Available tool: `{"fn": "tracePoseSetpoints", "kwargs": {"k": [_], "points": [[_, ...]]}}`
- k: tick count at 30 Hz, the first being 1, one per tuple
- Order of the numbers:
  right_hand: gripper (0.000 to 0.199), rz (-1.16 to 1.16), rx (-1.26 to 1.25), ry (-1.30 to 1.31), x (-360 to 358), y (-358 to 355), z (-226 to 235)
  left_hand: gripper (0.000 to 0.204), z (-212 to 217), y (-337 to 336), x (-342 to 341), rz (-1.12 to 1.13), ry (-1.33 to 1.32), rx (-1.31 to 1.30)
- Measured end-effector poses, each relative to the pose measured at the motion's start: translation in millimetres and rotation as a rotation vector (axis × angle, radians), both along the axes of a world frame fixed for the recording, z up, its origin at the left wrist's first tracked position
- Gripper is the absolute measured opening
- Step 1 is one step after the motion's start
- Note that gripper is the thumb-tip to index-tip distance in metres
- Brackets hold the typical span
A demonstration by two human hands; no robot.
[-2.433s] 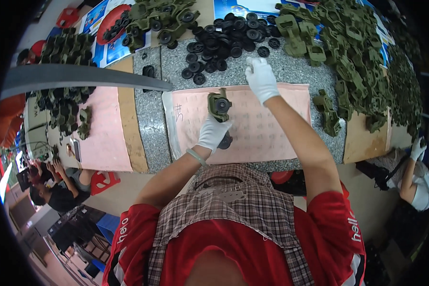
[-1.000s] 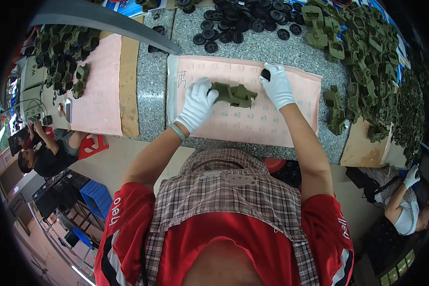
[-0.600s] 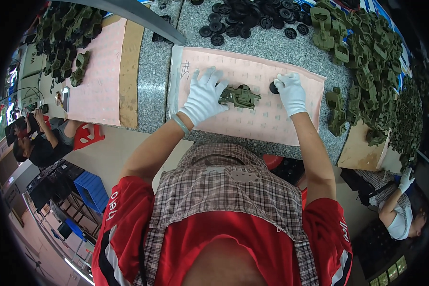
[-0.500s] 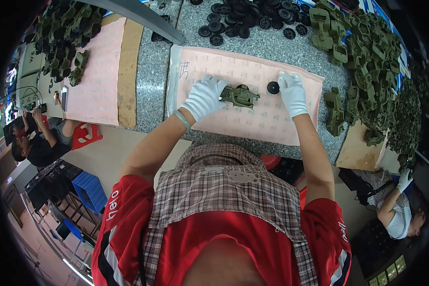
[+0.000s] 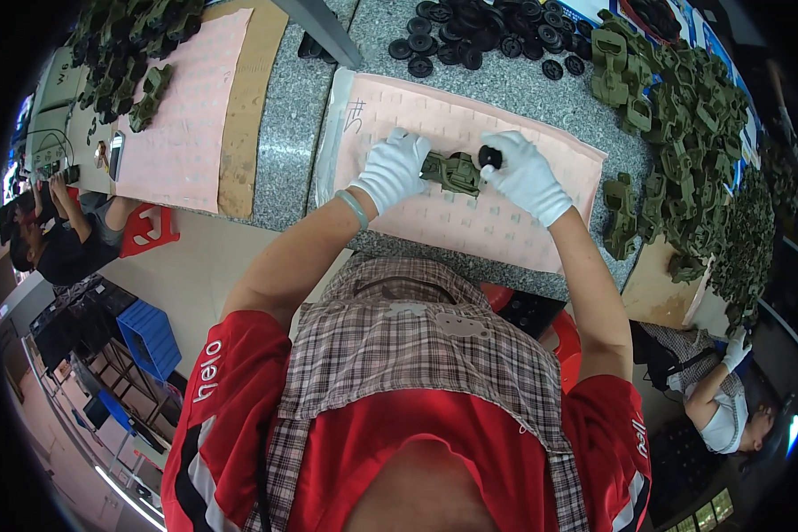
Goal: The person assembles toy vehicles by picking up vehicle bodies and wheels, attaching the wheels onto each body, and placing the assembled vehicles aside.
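Left hand (image 5: 397, 168), in a white glove, clamped on the near end of a green toy car body (image 5: 452, 171); body lay on the pink sheet (image 5: 470, 222), roughly at its middle. Right hand (image 5: 525, 177), also gloved, closed on a small black wheel (image 5: 489, 157), pressed against the far right corner of the green body. Hands close together, with only the body between them. Sheet spread flat on a speckled grey stone table (image 5: 284, 151).

Further back on the table, heaped loosely: a pile of black wheels (image 5: 483, 35). To the right, crowding the table edge and spilling onto a brown board (image 5: 656, 284): a large heap of green bodies (image 5: 692, 151), one lying apart just beside the pink sheet's right edge. To the left, a second pink sheet (image 5: 182, 106) on a strip of cardboard, with more green pieces (image 5: 129, 40) stacked at its far end. Seen at the lower right, a co-worker's gloved hand (image 5: 736, 350) reaching up toward the green heap; at the far left, another seated person (image 5: 58, 239). Below the table, blue crates (image 5: 146, 337) on the floor.
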State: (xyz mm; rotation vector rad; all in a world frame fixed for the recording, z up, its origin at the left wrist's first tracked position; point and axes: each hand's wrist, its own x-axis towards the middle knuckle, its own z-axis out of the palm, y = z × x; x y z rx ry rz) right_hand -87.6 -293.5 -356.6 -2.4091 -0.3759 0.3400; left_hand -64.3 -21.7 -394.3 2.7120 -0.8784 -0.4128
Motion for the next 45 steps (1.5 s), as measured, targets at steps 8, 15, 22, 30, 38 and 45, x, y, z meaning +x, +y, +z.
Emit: {"fn": "tracePoseSetpoints", "kwargs": {"k": [8,15,22,30,38,45], "points": [[0.049,0.243,-0.273,0.055,7.0,35.9,27.3,0.046,2.0,-0.7,0.2,-0.004,0.004,-0.013],[0.045,0.249,-0.379,0.072,3.3,42.7,20.8,0.044,1.7,-0.6,-6.7,0.003,-0.012,-0.003],[0.040,0.011,-0.426,0.044,0.4,60.4,11.5,0.042,-3.6,-2.0,1.8,0.019,-0.033,-0.045],[0.044,-0.255,-0.252,-0.079,-24.1,63.9,-15.5,0.018,-16.8,-2.1,-10.5,0.049,-0.407,-0.014],[0.038,-0.192,-0.032,-0.105,14.0,77.7,-4.3,0.038,-19.1,7.4,-18.6,0.067,-0.106,-0.227],[0.033,0.079,-0.249,-0.251,37.6,101.7,-62.9,0.041,-28.8,2.9,-10.1,0.096,-0.135,-0.285]]}}
